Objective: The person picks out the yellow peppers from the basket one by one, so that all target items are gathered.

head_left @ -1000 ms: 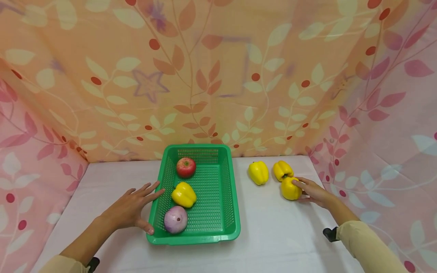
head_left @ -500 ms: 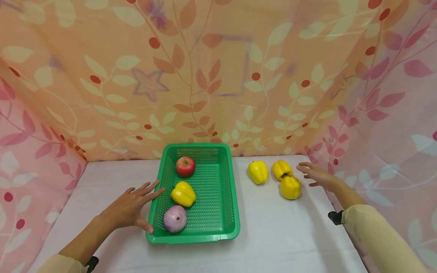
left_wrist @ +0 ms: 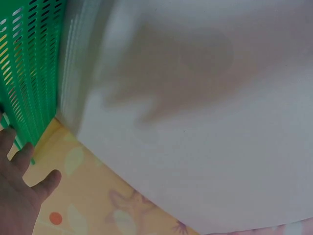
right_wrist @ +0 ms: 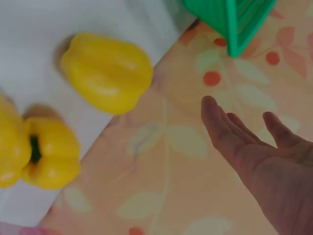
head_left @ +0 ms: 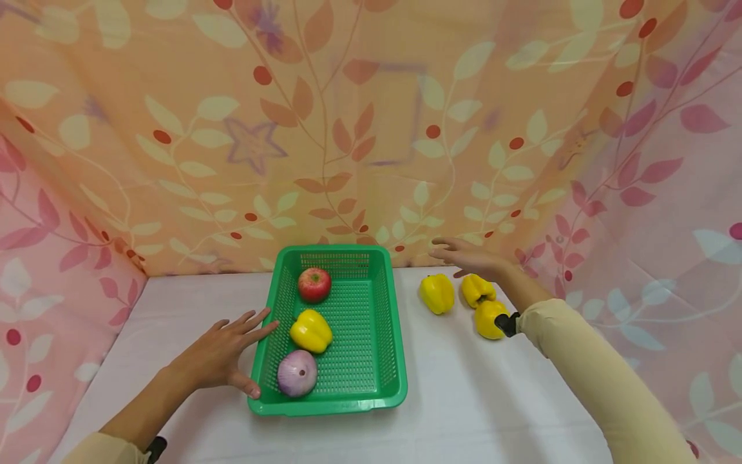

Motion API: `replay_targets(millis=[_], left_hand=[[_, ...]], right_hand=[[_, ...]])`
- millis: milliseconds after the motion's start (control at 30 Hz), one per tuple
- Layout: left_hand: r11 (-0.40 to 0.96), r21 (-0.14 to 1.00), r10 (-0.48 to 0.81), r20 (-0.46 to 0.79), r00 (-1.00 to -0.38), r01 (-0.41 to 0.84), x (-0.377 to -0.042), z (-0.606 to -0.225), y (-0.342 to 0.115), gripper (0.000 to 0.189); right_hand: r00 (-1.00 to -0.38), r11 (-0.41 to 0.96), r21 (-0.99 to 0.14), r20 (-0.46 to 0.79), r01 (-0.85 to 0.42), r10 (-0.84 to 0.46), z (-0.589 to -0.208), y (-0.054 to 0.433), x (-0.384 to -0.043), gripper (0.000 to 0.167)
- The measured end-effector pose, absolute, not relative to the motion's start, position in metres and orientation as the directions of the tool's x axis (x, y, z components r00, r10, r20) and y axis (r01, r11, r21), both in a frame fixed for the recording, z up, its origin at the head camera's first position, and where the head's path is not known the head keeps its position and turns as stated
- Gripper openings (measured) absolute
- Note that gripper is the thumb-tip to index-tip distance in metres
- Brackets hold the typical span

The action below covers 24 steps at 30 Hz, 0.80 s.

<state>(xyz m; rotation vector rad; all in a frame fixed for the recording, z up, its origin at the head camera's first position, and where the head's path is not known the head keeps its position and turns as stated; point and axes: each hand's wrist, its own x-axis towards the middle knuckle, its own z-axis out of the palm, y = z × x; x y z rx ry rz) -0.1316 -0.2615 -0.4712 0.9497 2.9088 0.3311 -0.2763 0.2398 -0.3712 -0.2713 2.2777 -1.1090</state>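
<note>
A green plastic basket [head_left: 364,406] holds a red apple [head_left: 315,285], a yellow bell pepper [head_left: 312,331] and a purple onion [head_left: 297,374] along its left side. At the basket's left rim my left hand [head_left: 228,351] is spread, fingers straight, holding nothing. To the right of the basket lie three more yellow peppers: one apart [head_left: 437,294], and a back one [head_left: 477,290] touching a front one [head_left: 488,320]. Above these peppers hovers my right hand [head_left: 472,259], its fingers extended and nothing in it. My right wrist partly covers the back and front peppers.
A white-covered table [head_left: 452,399] bears everything. Orange and pink floral cloth [head_left: 371,129] hangs behind and at both sides, close to the table's back edge. The basket's back end stands near that cloth.
My right hand has let go of the front pepper, lifted off, and moved left and back above the peppers. My left hand and the basket have stayed put.
</note>
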Motion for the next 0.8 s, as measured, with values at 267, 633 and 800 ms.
replay_targets(millis=[267, 633, 800], left_hand=[[0.783, 0.219, 0.593, 0.016, -0.805, 0.581, -0.132, -0.470, -0.261, 0.117], [0.791, 0.215, 0.585, 0.006, -0.811, 0.572, -0.132, -0.473, -0.263, 0.116], [0.791, 0.221, 0.584, 0.004, -0.812, 0.571, -0.133, -0.474, -0.263, 0.116]], right_hand=[[-0.772, 0.559, -0.829, -0.372, 0.026, -0.515, -0.376, 0.170, -0.283, 0.067], [-0.727, 0.473, -0.873, -0.401, 0.118, -0.558, -0.398, 0.109, -0.279, 0.071], [-0.705, 0.432, -0.881, -0.432, 0.194, -0.563, -0.414, 0.093, -0.275, 0.074]])
